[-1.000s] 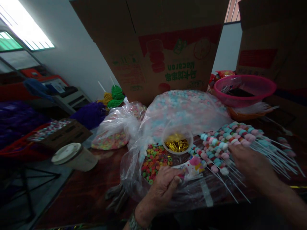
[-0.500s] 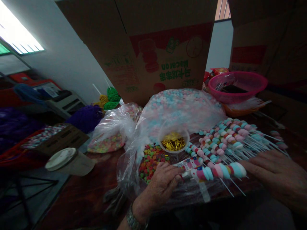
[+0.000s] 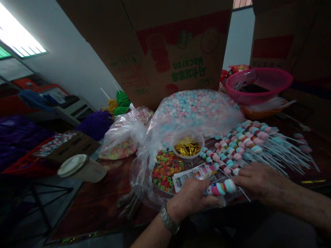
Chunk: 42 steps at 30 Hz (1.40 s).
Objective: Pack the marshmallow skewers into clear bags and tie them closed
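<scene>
Left hand (image 3: 191, 198) low near the front edge of the bench (image 3: 98, 203), fingers together and curled around the near end of a pink-and-blue marshmallow skewer (image 3: 221, 187), wristwatch (image 3: 169, 218) on show. Right hand (image 3: 258, 181) just beside the far end of that same skewer, fingers (image 3: 247, 177) together and draped over the sticks; no telling from this angle whether clamped on anything.

Skewer location: toward the front of the bench, right of centre, just below a printed candy sleeve (image 3: 193, 176) and up against a fan of other marshmallow skewers (image 3: 240, 148).

Main worry from here: too hard a squeeze, with dented marshmallows or some sliding along the thin stick. Next, a stick tip snagging the neighbouring skewers and dragging them out of line. Also a risky perch for the plastic cup of gold twist ties (image 3: 188, 146), right on the slippery bag of marshmallows (image 3: 196, 110). One knock from a wrist, and gold ties all through the open bag of ring cereal (image 3: 165, 172).
</scene>
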Each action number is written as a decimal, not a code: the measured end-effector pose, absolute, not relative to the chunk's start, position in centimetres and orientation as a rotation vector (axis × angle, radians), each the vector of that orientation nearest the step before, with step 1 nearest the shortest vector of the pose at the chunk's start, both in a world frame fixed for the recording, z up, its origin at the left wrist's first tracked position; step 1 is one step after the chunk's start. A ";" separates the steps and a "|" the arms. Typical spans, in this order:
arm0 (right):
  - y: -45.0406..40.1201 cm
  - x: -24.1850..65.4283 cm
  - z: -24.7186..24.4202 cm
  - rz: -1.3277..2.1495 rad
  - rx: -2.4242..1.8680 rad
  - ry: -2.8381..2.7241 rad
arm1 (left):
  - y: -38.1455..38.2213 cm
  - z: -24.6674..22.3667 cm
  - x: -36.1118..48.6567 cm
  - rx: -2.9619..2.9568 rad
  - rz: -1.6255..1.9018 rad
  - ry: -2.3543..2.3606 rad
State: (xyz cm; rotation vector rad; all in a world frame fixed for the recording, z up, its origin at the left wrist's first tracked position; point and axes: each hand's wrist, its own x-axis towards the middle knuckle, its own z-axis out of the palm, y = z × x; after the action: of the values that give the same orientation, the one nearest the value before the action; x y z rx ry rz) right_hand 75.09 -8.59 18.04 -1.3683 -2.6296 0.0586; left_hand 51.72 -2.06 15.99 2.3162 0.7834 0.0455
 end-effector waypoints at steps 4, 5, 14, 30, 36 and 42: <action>-7.5 74.4 18.0 0.110 -1.382 -2.689 | -2.1 15.8 52.1 2.151 0.054 0.719; -7.3 74.4 18.0 0.084 -1.374 -2.698 | -2.1 15.7 52.1 2.101 0.077 0.721; -7.7 74.4 18.0 0.000 -1.099 -2.656 | -2.5 16.1 52.3 1.384 -0.132 0.572; -9.0 74.1 16.7 0.561 -1.272 -2.458 | -1.3 18.9 50.0 2.276 -0.378 0.933; -9.0 72.6 16.5 0.214 -1.214 -2.503 | -0.9 17.9 50.9 1.976 -0.227 0.768; -8.3 71.4 17.1 0.173 -1.232 -2.417 | -1.2 17.7 51.5 1.994 0.000 0.695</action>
State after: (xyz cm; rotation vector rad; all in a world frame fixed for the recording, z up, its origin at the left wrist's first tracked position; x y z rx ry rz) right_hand 71.37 -8.27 17.14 -1.2323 -2.4167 0.1730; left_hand 51.45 -1.23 17.74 1.9941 0.6949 0.0001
